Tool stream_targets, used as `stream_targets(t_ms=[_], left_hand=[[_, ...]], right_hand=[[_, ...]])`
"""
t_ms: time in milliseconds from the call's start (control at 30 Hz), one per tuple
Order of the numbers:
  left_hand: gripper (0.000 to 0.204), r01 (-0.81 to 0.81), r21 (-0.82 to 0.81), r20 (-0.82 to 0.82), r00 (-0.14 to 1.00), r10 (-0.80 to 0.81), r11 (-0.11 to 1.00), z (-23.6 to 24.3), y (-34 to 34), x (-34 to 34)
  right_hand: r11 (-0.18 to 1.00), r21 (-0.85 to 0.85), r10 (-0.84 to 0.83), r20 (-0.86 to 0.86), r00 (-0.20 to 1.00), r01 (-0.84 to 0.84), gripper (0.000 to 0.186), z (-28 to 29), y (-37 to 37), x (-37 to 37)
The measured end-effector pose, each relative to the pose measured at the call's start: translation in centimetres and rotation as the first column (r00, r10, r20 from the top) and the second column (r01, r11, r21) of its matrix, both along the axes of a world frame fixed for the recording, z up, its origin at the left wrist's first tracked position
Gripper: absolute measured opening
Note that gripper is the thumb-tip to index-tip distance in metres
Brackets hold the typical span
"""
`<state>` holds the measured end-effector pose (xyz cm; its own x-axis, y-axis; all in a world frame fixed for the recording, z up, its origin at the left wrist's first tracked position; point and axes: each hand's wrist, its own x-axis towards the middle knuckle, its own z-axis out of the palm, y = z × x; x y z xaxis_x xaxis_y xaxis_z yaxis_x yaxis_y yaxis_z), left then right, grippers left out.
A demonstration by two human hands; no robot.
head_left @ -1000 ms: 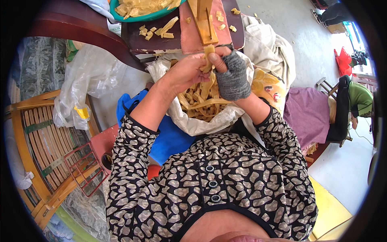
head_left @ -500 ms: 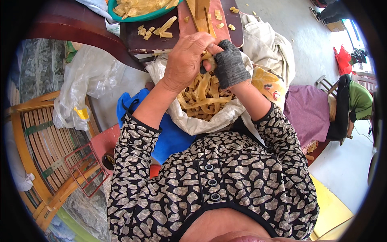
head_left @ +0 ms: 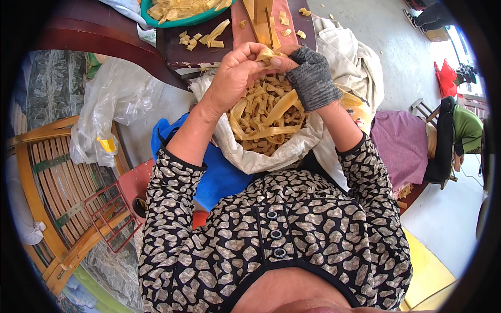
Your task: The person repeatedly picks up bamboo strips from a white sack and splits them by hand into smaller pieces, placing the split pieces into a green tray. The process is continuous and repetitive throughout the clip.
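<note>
Above an open white sack (head_left: pixel 249 160), my left hand (head_left: pixel 234 75) and my right hand (head_left: pixel 312 77) meet, fingers pinched on one pale-yellow, leathery-looking strip (head_left: pixel 268 55). A dark grey fingerless glove covers much of my right hand. Inside the sack lie many short, yellow-brown folded pieces (head_left: pixel 261 99), with longer loose strips (head_left: pixel 284 107) across them. Just beyond my hands stands a wooden board (head_left: pixel 264 31) with upright parts, on a pinkish cloth (head_left: pixel 242 32). My fingers partly hide the strip.
A green basin (head_left: pixel 201 20) of yellow strips sits at the far left of the dark table (head_left: pixel 175 47), near scattered cut pieces (head_left: pixel 213 40). Left are clear plastic (head_left: pixel 107 99) and a slatted wooden chair (head_left: pixel 55 167). Another person in green (head_left: pixel 466 128) is at the right.
My hands have turned and parted slightly, so the strip shows more between my fingertips. More of the sack's contents is visible, including a long strip lying across the pieces.
</note>
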<state>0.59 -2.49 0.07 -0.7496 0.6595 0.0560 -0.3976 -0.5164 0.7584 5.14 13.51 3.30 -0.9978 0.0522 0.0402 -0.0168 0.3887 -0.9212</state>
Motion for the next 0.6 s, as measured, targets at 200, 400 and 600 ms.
stream_targets(t_ms=[200,400,600], left_hand=[[0.009,-0.357,-0.46,-0.477,0.871,0.113,0.813,-1.6,-0.6,-1.2],[0.028,-0.452,-0.353,-0.56,0.803,0.202,0.819,-0.7,0.7,0.3],[0.032,-0.432,-0.7,-0.661,0.693,-0.287,0.569,0.2,0.6,0.6]], right_hand=[[0.765,-0.644,0.236,0.27,0.933,-0.006,0.025,0.5,-0.1,0.9],[0.924,-0.372,0.048,0.35,0.935,0.092,0.032,-0.2,0.0,-0.3],[0.965,-0.23,-0.032,0.365,0.931,0.123,0.036,-1.6,0.7,-0.2]])
